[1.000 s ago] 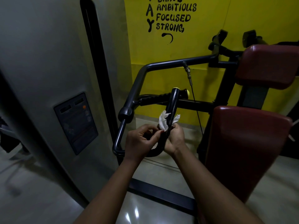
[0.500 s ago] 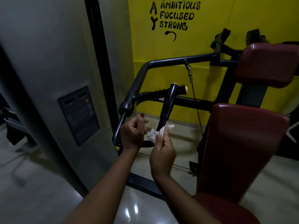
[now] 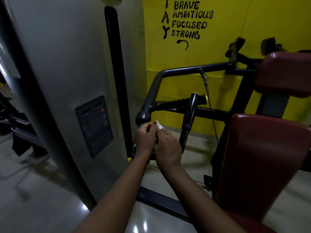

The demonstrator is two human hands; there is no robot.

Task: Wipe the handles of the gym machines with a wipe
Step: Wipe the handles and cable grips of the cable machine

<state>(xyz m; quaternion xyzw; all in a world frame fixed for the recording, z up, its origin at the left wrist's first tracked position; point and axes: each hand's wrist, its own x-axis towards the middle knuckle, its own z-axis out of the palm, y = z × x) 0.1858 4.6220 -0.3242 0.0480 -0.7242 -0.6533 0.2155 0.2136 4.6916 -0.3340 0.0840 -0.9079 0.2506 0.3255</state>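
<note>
Wipe (image 3: 159,126) was bunched between left hand (image 3: 145,138) and right hand (image 3: 168,148), both pinching it, beside but off the upright handle (image 3: 190,113); risk: so crumpled, it could skip parts of the grip or slip out mid-stroke.

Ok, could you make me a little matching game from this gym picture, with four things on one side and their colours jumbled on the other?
Things:
1. wipe
2. wall
3. seat pad
4. upright handle

Colours:
A. black
B. white
C. dark red
D. yellow

Right pairs: 1-B, 2-D, 3-C, 4-A.
</note>
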